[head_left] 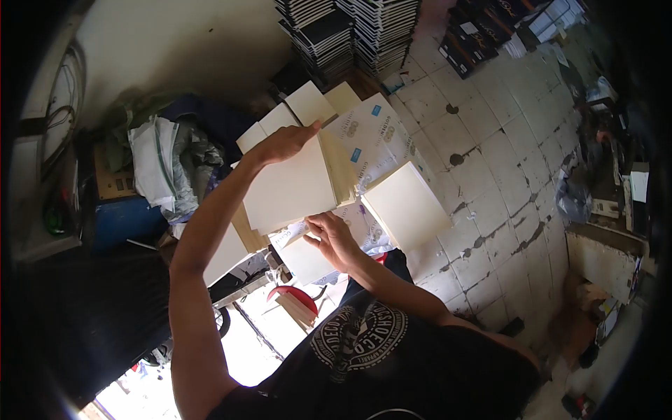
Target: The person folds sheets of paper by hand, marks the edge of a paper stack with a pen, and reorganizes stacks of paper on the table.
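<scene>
A thick stack of cream boards [290, 192] lies before me, its layered edges visible on the right side. My left hand [287, 143] grips the far edge of the top board, with part of its fingers hidden behind that edge. At the near edge is my right hand [332, 241], its bent fingertips touching the board and its thumb held apart. Below the right hand lies another cream sheet [308, 260]. A separate pile of cream boards [408, 205] sits to the right, on printed wrapping [374, 133] with blue labels.
Tall stacks of dark-edged panels [350, 35] stand at the back. Dark printed boxes [483, 35] rest on the tiled floor [504, 175]. At left are plastic bags [157, 164] and a blue box [122, 222]. A red stool [294, 301] holding strips is below, and cluttered shelving [605, 252] lines the right.
</scene>
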Action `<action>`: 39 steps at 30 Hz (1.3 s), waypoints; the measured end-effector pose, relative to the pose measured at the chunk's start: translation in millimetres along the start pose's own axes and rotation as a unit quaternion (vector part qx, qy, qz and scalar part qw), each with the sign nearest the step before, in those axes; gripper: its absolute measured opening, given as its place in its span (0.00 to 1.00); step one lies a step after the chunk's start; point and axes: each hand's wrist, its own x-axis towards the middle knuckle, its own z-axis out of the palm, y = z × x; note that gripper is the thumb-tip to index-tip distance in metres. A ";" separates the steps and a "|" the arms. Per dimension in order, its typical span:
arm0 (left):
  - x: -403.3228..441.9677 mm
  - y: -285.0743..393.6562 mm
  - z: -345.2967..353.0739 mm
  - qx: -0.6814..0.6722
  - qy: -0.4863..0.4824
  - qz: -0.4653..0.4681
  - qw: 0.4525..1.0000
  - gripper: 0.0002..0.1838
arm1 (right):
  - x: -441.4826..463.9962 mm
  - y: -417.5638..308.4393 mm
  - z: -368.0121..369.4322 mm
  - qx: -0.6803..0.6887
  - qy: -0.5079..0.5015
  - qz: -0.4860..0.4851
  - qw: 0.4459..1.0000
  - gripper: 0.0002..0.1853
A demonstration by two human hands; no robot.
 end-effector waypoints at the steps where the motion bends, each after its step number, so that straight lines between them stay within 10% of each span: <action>1: 0.5 -10.3 4.0 -0.001 0.053 0.035 0.998 0.40 | 1.5 -4.7 1.7 -0.015 0.000 0.022 1.000 0.30; 4: -15.2 -35.4 4.4 -0.017 0.284 0.091 0.954 0.36 | -31.1 -32.0 -7.8 -0.152 -0.116 0.093 0.977 0.32; 6: -51.6 -57.3 -3.3 -0.140 0.471 -0.033 0.870 0.34 | -36.4 -53.0 -27.3 -0.341 -0.086 -0.108 0.930 0.32; 9: -82.5 -162.5 40.7 -0.528 0.335 -0.018 0.780 0.40 | -5.0 -90.9 -46.7 -0.450 0.082 -0.336 0.823 0.37; 11: -91.4 -189.1 77.8 -0.612 0.185 0.032 0.769 0.41 | 44.8 -111.3 -56.9 -0.474 0.110 -0.289 0.824 0.46; 13: -86.2 -144.7 97.2 -0.578 0.330 -0.008 0.746 0.41 | 85.4 -115.0 -48.2 -0.453 0.070 -0.269 0.847 0.50; 26: -107.1 -145.2 97.6 -0.638 0.214 0.024 0.739 0.45 | 93.0 -110.6 -42.9 -0.357 -0.030 -0.189 0.914 0.48; 39: -91.9 -148.6 107.9 -0.656 0.200 0.064 0.725 0.36 | 119.5 -92.4 -92.9 -0.324 0.140 -0.251 0.901 0.49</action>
